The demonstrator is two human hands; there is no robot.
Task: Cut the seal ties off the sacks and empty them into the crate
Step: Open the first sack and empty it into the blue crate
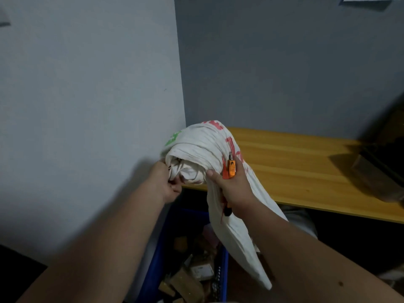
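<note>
A white cloth sack [203, 145] with red and green print is bunched up in the air in front of the wall corner, its loose end hanging down over the blue crate [223, 267]. My left hand [168, 182] grips the bunched fabric at its left side. My right hand [235, 189] holds the sack's right side together with an orange utility cutter [230, 168], whose tip points up. The crate below holds several small cardboard parcels [192, 278]. No seal tie is visible.
A yellow wooden tabletop [306, 171] runs along the grey wall to the right, with a dark blurred object [380, 162] on its right end. Another pale sack [299, 219] lies under the table. The white wall stands close on the left.
</note>
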